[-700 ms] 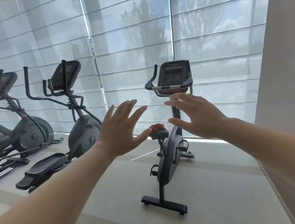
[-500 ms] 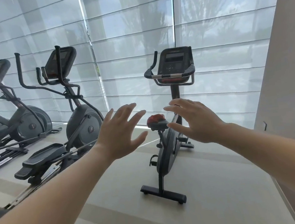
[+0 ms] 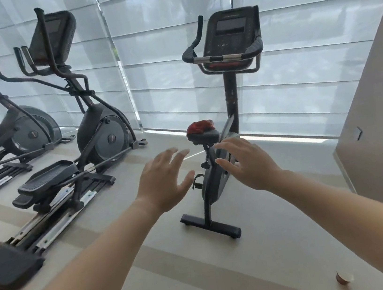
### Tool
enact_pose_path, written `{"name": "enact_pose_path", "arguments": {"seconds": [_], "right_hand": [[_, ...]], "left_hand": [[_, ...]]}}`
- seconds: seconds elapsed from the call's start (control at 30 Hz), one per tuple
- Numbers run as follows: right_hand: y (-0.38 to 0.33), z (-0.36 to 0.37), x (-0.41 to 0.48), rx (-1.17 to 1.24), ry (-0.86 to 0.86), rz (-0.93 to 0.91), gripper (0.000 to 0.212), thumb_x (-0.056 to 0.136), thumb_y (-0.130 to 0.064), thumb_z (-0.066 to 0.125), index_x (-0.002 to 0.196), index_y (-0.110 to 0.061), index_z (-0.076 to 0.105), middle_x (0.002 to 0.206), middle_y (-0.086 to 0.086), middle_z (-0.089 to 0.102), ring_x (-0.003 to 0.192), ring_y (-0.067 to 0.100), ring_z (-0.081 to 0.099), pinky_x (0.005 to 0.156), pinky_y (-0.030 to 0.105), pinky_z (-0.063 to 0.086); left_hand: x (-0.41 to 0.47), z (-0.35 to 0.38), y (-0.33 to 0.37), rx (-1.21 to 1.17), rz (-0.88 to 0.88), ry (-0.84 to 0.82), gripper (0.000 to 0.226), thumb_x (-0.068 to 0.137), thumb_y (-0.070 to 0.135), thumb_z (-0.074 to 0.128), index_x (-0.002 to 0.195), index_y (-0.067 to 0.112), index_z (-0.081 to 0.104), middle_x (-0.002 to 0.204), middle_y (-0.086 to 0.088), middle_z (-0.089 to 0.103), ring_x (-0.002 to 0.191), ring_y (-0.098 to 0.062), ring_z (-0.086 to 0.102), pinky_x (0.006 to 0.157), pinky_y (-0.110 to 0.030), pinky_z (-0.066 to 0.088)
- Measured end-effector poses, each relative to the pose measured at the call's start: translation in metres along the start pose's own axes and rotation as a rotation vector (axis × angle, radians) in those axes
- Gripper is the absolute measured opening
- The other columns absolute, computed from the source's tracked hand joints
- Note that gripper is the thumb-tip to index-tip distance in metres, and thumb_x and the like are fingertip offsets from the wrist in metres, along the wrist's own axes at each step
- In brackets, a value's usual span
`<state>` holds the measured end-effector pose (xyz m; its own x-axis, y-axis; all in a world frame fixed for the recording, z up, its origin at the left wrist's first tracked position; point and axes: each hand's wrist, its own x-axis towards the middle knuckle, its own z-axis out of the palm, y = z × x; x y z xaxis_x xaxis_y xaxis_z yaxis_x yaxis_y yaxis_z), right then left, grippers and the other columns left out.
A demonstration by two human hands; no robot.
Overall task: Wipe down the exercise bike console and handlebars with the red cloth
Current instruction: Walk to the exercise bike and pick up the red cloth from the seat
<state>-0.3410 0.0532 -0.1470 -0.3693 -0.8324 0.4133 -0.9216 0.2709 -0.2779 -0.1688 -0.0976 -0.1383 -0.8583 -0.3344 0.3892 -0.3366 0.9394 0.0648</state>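
1. Bike (image 3: 217,178) stands upright on the floor (image 3: 282,218) before the blinds (image 3: 172,49), well apart from the person. Risk: a hard push on the console (image 3: 231,33) or bars (image 3: 223,58) could rock the narrow base; it looks light.
2. Ellipticals (image 3: 82,111) sit close on the left. Risk: a step to that side could catch a pedal or rail.
3. Left hand (image 3: 163,180) and right hand (image 3: 247,164) are both spread, fingers apart, holding nothing, raised in front of the bike and not touching it.
4. Cloth (image 3: 199,126), red and bunched, lies on the seat (image 3: 203,138), above and beyond both hands. Risk: a careless grab could knock it off onto the floor; wiping cannot start until it is picked up.
5. Cup (image 3: 344,278), small and brown, sits on the floor at lower right. Risk: kicked over while walking in.
6. Hard to make out: console buttons and screen are dark and backlit; dirt cannot be judged. Far bar grip is partly hidden behind the console. Bike frame is partly covered by the right hand. Leftmost elliptical is cut off by the edge.
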Motion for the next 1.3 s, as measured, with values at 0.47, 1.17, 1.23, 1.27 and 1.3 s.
{"name": "enact_pose_path", "arguments": {"seconds": [0.47,1.17,1.23,1.27,1.3], "right_hand": [[0.025,0.120,0.074,0.110,-0.220,-0.113,0.052,0.093,-0.052,0.038,0.138,-0.025,0.037,0.139,-0.004,0.041,0.122,0.016,0.045,0.096,0.035,0.043],[0.027,0.279,0.298,0.392,-0.217,0.355,0.040,0.094,-0.043,0.044,0.127,-0.022,0.050,0.129,-0.005,0.051,0.106,0.003,0.046,0.089,0.019,0.031],[0.046,0.281,0.314,0.390,-0.190,0.414,0.038,0.094,-0.041,0.046,0.126,-0.021,0.051,0.127,-0.005,0.051,0.103,0.002,0.044,0.089,0.018,0.031],[0.058,0.281,0.322,0.392,-0.166,0.443,0.037,0.094,-0.039,0.047,0.125,-0.020,0.052,0.126,-0.004,0.052,0.105,0.003,0.044,0.089,0.019,0.031],[0.068,0.282,0.329,0.393,-0.145,0.471,0.037,0.094,-0.039,0.047,0.125,-0.020,0.052,0.126,-0.004,0.052,0.108,0.005,0.045,0.090,0.019,0.031]], "left_hand": [[0.022,0.083,-0.069,0.049,-0.129,-0.176,0.056,0.089,0.053,0.036,0.140,0.030,0.031,0.136,0.000,0.045,0.120,-0.021,0.046,0.093,-0.038,0.038],[0.182,0.172,-0.298,-0.236,-0.252,-0.284,0.055,0.090,0.050,0.040,0.140,0.030,0.029,0.138,0.005,0.043,0.122,-0.017,0.043,0.091,-0.035,0.039],[0.207,0.189,-0.298,-0.274,-0.211,-0.349,0.056,0.091,0.048,0.042,0.141,0.030,0.028,0.141,0.006,0.040,0.125,-0.017,0.041,0.093,-0.036,0.041],[0.221,0.199,-0.298,-0.289,-0.188,-0.369,0.056,0.091,0.048,0.043,0.142,0.030,0.027,0.142,0.006,0.039,0.126,-0.016,0.041,0.094,-0.035,0.041],[0.236,0.207,-0.298,-0.304,-0.170,-0.381,0.057,0.091,0.048,0.043,0.142,0.029,0.027,0.142,0.006,0.039,0.126,-0.016,0.040,0.095,-0.035,0.041]]}}
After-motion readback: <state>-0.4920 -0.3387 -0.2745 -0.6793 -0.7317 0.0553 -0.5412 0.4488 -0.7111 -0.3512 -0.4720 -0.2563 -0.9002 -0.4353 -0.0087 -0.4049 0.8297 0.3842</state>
